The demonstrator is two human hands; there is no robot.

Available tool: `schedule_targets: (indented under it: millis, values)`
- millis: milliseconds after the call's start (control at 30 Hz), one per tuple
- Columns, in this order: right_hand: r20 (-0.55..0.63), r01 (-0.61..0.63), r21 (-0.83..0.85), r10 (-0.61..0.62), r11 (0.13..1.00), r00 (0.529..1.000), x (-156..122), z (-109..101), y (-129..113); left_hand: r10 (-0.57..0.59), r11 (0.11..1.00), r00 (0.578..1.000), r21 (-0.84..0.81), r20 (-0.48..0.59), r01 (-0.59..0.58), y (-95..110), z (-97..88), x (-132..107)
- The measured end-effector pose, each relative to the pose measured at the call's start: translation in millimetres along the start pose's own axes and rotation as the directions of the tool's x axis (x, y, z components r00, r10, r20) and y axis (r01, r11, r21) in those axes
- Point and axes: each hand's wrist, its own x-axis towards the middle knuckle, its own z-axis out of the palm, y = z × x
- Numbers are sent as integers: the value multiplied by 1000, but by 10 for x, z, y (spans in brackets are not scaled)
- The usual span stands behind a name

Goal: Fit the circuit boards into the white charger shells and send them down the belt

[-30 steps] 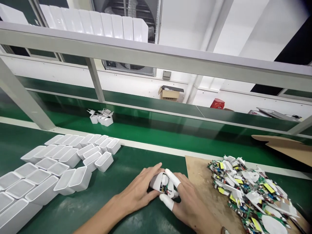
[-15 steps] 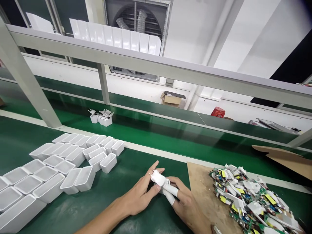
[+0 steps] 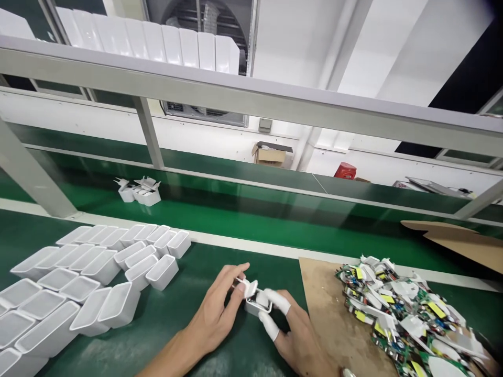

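My left hand pinches a small white plug cap between thumb and fingers, its prongs toward the fingers. The cap sits tilted at the rim of a small white charger case. Two fingers of my right hand wear white finger covers and grip this case from the right. Part of the case's inside shows, with a white piece in it; whether it is joined to the cap I cannot tell. Both hands are above the green bench, between the rows of open white cases and the heap of circuit boards.
Brown cardboard lies under the board heap at right. Behind the bench's pale edge strip runs a green belt, bearing a cluster of white plug parts. A grey rail crosses above. Another cardboard piece lies far right.
The plug cap and the case, earlier close together in my hands, now stand at an angle, and the case's open side shows. The view has swung so the bench items at left appear further left.
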Motion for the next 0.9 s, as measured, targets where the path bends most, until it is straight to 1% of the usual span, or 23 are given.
schedule_targets:
  millis: [67,167,267,400,433,500,533,567,600,633,667,700,733,767,800,900]
  values:
    - [30,-11,-37,13,999,999,-13,-13,1,5,1000,1000,6,-5,-5,20,-14,20]
    - [111,-10,-39,14,999,994,-2,-50,-15,40,999,999,5,14,-40,68,-12,25]
    - [130,-31,-58,38,998,991,22,-76,-43,72,997,997,5,36,-72,104,4,19]
    - [169,-3,-108,21,994,985,41,-69,-69,82,996,996,19,45,-83,79,13,24]
    - [172,-8,-96,25,995,985,44,-60,-69,73,997,996,21,44,-74,61,13,25]
    - [152,-62,-23,65,998,986,46,-34,-57,35,999,999,-10,29,-34,21,15,20]
    - [128,-112,55,104,992,986,47,-18,-48,22,998,1000,-51,16,-21,4,19,12]
    - [98,-179,170,164,969,982,47,-1,-38,20,995,1000,-97,2,-20,-10,25,0]
    - [87,-261,317,247,912,965,47,16,-31,32,991,999,-130,-3,-32,-16,36,-16]
    - [105,-349,479,342,806,934,47,32,-27,55,989,998,-139,2,-54,-16,51,-36]
    - [157,-428,629,433,649,888,46,46,-30,87,989,996,-122,17,-84,-7,72,-59]
    - [228,-483,736,499,473,836,44,58,-41,116,990,993,-88,31,-113,9,98,-83]
    - [299,-517,793,534,321,791,43,67,-59,137,990,990,-50,39,-135,29,126,-106]
    - [359,-538,816,543,212,759,43,73,-84,155,988,987,-21,38,-154,52,155,-127]
    - [393,-544,827,545,143,740,46,75,-114,170,985,985,-8,27,-170,73,182,-144]
    - [443,-556,829,547,52,711,72,62,-210,198,980,980,1,-14,-198,111,233,-167]
